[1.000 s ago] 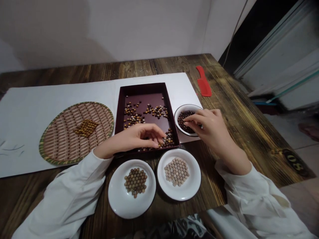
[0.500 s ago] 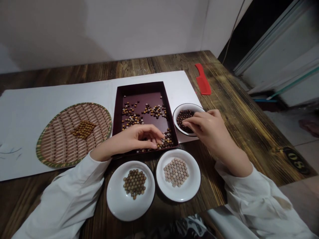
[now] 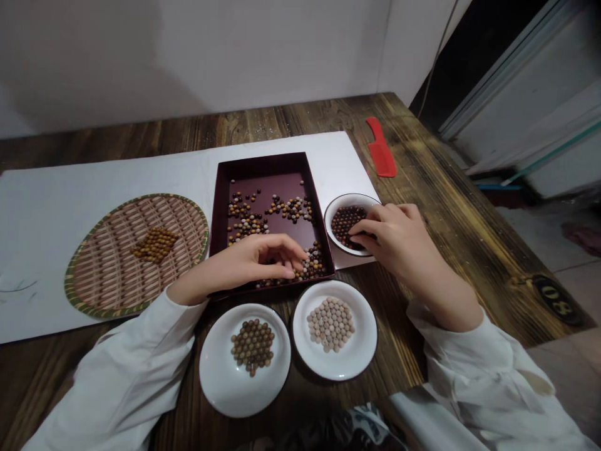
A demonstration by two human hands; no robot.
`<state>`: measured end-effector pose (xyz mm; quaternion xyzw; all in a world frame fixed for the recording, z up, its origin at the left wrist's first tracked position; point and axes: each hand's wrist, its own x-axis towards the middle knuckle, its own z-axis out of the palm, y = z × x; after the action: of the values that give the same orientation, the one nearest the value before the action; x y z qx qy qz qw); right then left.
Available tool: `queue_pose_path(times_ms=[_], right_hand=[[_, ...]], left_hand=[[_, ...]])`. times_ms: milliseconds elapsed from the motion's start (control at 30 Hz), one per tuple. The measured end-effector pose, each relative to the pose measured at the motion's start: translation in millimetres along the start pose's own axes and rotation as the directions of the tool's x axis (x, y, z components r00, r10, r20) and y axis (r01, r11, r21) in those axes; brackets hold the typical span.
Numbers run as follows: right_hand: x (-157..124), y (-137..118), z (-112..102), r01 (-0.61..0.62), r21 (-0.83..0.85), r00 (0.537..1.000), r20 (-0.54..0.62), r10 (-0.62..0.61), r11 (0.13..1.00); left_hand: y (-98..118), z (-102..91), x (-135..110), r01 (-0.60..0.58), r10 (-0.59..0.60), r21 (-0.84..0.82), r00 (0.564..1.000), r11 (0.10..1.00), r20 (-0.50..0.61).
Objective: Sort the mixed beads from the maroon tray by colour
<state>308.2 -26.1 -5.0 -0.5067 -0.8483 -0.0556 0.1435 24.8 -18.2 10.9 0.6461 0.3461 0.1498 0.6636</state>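
Observation:
A dark red tray (image 3: 270,166) holds several mixed beads in brown, yellow, pale and dark colours. My left hand (image 3: 256,260) lies inside its near end, fingers curled and pinched over beads at the near right corner; what it holds is too small to see. My right hand (image 3: 397,238) rests on the right rim of a small white bowl (image 3: 335,207) of dark beads, fingers bent together over them. In front stand a white plate (image 3: 220,382) of brown beads and a white plate (image 3: 361,351) of pale beads.
A round woven basket tray (image 3: 103,275) with yellow-brown beads lies at the left on a white paper sheet (image 3: 56,188). A red comb (image 3: 381,155) lies at the back right of the wooden table (image 3: 469,250). The table's right edge drops to the floor.
My right hand has slid a little to the right over the bowl, uncovering more dark beads. My left hand stays in the tray's near end. The view has shifted slightly.

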Motion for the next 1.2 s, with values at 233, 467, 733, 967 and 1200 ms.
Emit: queue_pose_path(times_ms=[233, 467, 733, 967, 1200], right_hand=[[2.1, -2.1, -1.3, -0.039, 0.023, 0.997, 0.071, 0.037, 0.999], [2.3, -2.5, -1.9, -0.029, 0.022, 0.999, 0.046, 0.028, 0.999], [2.6, -7.2, -1.8, 0.018, 0.126, 0.999, -0.033, -0.014, 0.992], [3.5, -6.3, 1.2, 0.044, 0.167, 0.999, -0.033, -0.039, 0.985], [3.0, -5.2, -1.4, -0.008, 0.148, 0.998, -0.066, 0.018, 0.989]], left_hand=[[-1.4, -0.6, -0.2, -0.016, 0.016, 0.008, 1.0, 1.0, 0.0], [-3.9, -0.6, 2.2, -0.016, 0.016, -0.003, 1.0, 1.0, 0.002], [-3.2, -0.9, 0.7, -0.026, 0.026, 0.017, 1.0, 1.0, -0.002], [-1.2, 0.3, 1.7, -0.008, 0.008, 0.037, 1.0, 0.999, -0.003], [-4.1, 0.3, 2.6, -0.012, 0.012, 0.019, 1.0, 1.0, 0.002]])
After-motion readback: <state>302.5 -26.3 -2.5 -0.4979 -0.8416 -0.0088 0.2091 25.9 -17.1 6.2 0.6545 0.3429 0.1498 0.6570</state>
